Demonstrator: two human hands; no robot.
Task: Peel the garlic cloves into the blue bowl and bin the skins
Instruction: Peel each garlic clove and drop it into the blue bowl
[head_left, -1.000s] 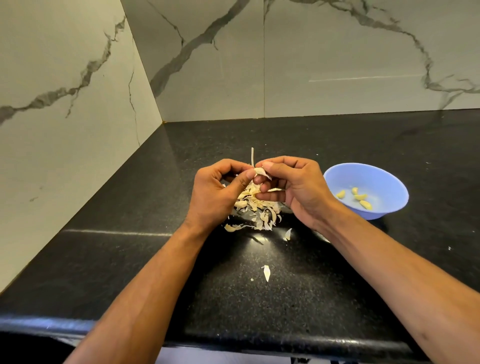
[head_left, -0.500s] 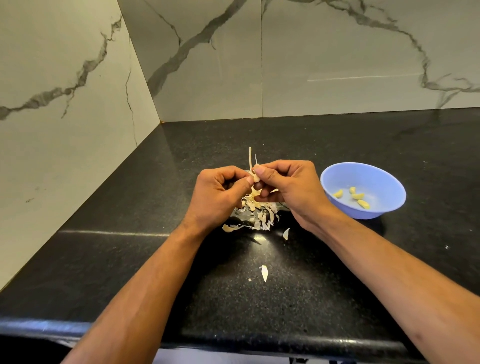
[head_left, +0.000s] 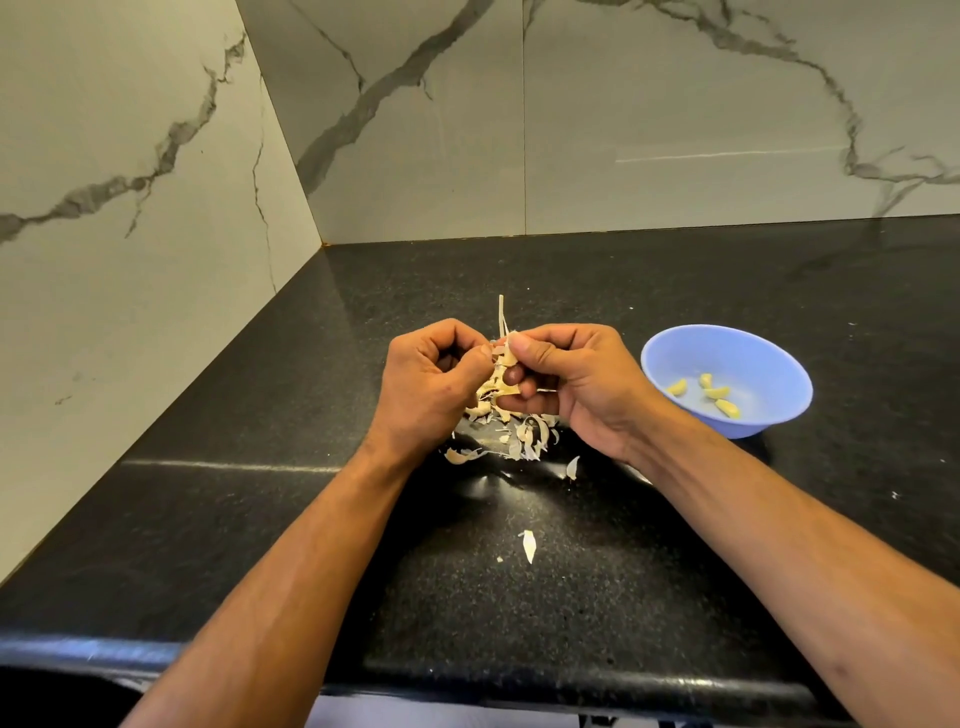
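Note:
Both hands meet above the black counter over a heap of garlic skins (head_left: 511, 434). My left hand (head_left: 434, 387) and my right hand (head_left: 576, 384) pinch the same garlic clove (head_left: 505, 358) between thumbs and fingers, with strips of skin hanging from it and one strip sticking up. The clove itself is mostly hidden by my fingers. To the right stands the blue bowl (head_left: 769, 358) with several peeled yellow cloves (head_left: 714, 395) inside. No bin is in view.
Loose skin scraps lie nearer me on the counter, one (head_left: 529, 545) in the middle and one (head_left: 572, 467) beside the heap. Marble walls (head_left: 156, 182) close the left and back. The counter's front edge (head_left: 467, 686) runs along the bottom.
My hands have closed in on each other and the thumbs shifted on the clove. The upright strip of skin stands a little taller; more skin hangs below.

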